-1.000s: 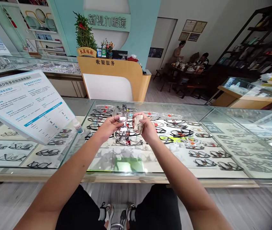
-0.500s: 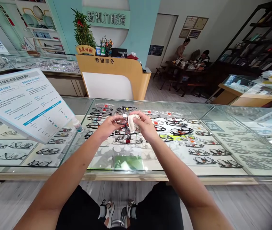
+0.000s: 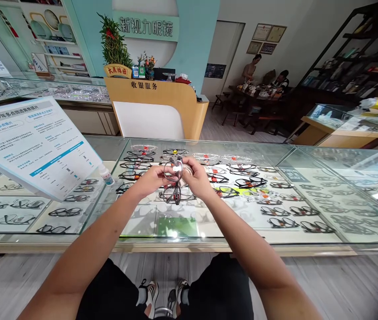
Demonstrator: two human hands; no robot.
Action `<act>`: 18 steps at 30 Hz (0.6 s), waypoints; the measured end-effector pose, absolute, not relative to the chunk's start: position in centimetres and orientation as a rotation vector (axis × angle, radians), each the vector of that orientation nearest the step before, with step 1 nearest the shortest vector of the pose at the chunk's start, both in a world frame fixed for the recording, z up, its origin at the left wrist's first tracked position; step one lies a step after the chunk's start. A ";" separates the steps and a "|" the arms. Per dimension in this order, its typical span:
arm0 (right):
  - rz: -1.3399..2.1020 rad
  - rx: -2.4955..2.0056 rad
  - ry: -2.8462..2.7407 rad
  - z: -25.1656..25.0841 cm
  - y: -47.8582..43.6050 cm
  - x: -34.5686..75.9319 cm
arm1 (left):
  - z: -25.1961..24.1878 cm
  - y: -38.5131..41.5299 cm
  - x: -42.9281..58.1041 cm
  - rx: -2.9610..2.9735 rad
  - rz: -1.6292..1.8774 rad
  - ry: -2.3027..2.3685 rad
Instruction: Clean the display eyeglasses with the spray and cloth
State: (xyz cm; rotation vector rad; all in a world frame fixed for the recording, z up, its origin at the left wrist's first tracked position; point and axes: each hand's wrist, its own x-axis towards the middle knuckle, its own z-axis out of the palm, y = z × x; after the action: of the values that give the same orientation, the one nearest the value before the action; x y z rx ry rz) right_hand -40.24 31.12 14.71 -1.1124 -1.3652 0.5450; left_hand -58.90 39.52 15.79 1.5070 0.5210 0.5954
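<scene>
Over a glass display counter [image 3: 209,242] I hold a pair of glasses [image 3: 174,181] with a thin dark frame, turned on end. My left hand [image 3: 152,178] pinches the frame at its left side. My right hand [image 3: 196,176] is closed around a pale cloth [image 3: 178,169], which is pressed against the upper lens. The two hands touch each other around the glasses, a little above the glass top.
Rows of spectacle frames [image 3: 252,182] lie inside the case under the glass. A tilted printed sign [image 3: 34,144] stands at left, with a small bottle [image 3: 106,174] beside it. A wooden cashier desk [image 3: 157,109] stands behind. Two people sit at a table [image 3: 259,91] far right.
My right hand with the cloth has moved left onto the upper lens. Both hands and the glasses have closed together.
</scene>
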 end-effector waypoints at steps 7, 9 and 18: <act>0.585 -1.148 -1.327 14.7 30.9 -40.4 | 16.4 39.2 -59.0 1.422 0.684 0.487; 0.518 -1.160 -1.310 14.9 30.6 -40.4 | 16.6 39.4 -59.1 1.355 0.749 0.478; 0.244 -1.070 -1.530 16.7 28.1 -41.4 | 17.0 38.9 -59.2 1.396 0.931 0.467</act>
State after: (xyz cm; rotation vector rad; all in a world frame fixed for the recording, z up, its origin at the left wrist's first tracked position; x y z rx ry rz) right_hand -41.37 28.11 16.66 -1.0695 -1.5299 0.2442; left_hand -59.24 38.91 16.98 1.3958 0.4667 0.9310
